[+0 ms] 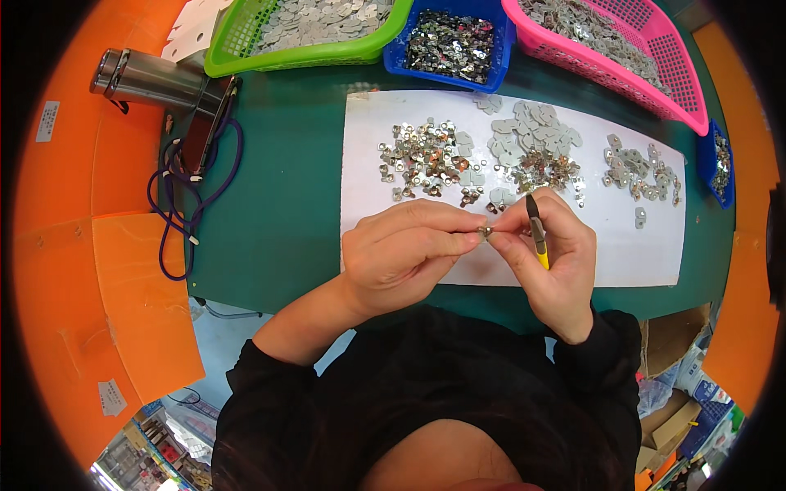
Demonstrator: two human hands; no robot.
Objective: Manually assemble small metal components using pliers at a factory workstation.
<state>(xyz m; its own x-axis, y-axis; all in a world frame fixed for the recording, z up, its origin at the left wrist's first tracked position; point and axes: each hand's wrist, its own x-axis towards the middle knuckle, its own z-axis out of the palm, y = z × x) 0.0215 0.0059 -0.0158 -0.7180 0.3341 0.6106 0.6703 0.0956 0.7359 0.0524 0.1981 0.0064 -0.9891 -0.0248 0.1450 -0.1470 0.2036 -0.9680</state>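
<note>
Between the fingertips of my left hand (413, 245) and my right hand (553, 258) is a small shiny metal part (485, 232), pinched from both sides; its exact shape is mostly hidden. A pen (538, 233) with a black end and a yellow end also rests in my right hand, across the fingers. Just beyond my hands, on a white sheet (622, 254), lie a pile of shiny metal fittings (422, 155), a heap of flat grey plates (532, 131) with small brassy fittings (547, 172) at its near side, and a spread of grey plates with fittings on them (643, 172).
Along the far edge stand a green basket (307, 61) of grey plates, a blue bin (446, 78) of metal pieces and a pink basket (614, 86). A small blue tray (719, 192) sits at right. At left are a steel flask (155, 82), a phone (201, 135) and a purple cord (237, 155).
</note>
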